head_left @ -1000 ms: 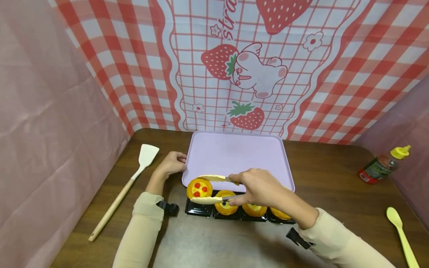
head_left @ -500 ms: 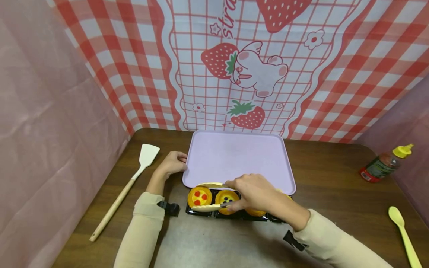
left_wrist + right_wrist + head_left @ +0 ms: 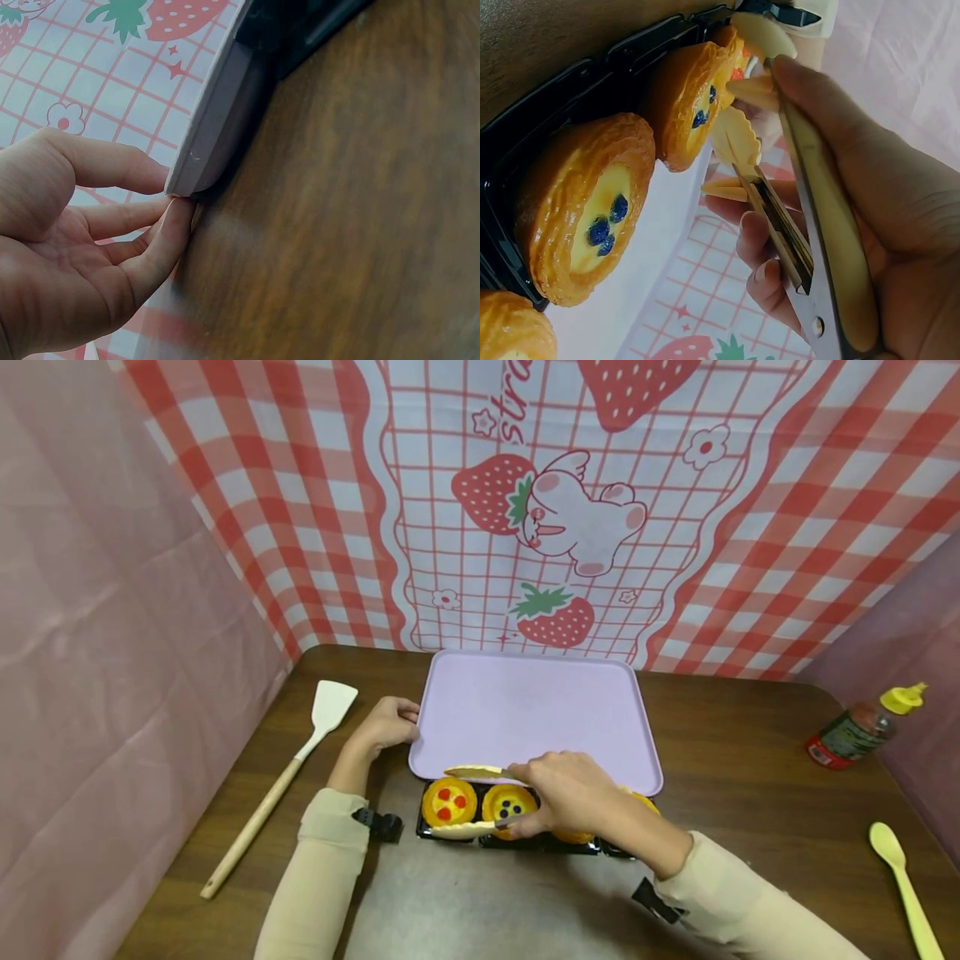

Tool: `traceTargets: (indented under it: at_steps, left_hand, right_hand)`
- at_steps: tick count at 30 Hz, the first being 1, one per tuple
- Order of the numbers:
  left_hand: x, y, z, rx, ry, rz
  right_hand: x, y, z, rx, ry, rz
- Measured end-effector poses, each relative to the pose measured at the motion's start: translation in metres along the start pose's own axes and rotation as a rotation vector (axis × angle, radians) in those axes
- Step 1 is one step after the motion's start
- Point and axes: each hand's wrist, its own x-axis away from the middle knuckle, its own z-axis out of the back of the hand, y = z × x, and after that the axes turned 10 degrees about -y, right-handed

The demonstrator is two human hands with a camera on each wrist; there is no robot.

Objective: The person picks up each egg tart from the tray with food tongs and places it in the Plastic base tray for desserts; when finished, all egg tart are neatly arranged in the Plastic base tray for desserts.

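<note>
My left hand [image 3: 386, 724] is at the left edge of the lilac tray [image 3: 532, 710]; in the left wrist view its fingertips pinch the tray's rim [image 3: 196, 154]. With my right hand [image 3: 573, 789] I hold tongs [image 3: 821, 240] that have pale scalloped tips. The tips stand spread on either side of an egg tart with red toppings [image 3: 449, 802], which sits in the leftmost section of a black plastic container [image 3: 551, 843]. Beside it is an egg tart with blueberries [image 3: 504, 804]. More tarts stand farther right, partly hidden by my right hand and wrist.
A white spatula with a wooden handle [image 3: 262, 814] lies at the left. On the right are a sauce bottle with a yellow cap [image 3: 855, 735] and a yellow spoon [image 3: 900, 881]. A grey mat [image 3: 480, 902] covers the near tabletop. A checked cloth [image 3: 315, 527] hangs behind.
The tart with red toppings has come down from the tongs into the leftmost section. The tong tips have spread apart around it. My left hand keeps its place at the tray.
</note>
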Motion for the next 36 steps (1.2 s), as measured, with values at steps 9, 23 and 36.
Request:
traceTargets:
  at_steps: [9,23,36]
  left_hand:
    - [0.001,0.005,0.0,-0.009,0.004,0.015]
    - [0.001,0.002,0.002,-0.006,0.005,0.006]
    - [0.001,0.002,0.0,-0.01,-0.003,0.024]
  right_hand:
    - [0.014,0.0,0.005,-0.049,0.079,-0.106]
    - [0.074,0.071,0.004,-0.22,0.448,-0.426]
    - [0.126,0.148,-0.035,-0.407,0.62,-0.862]
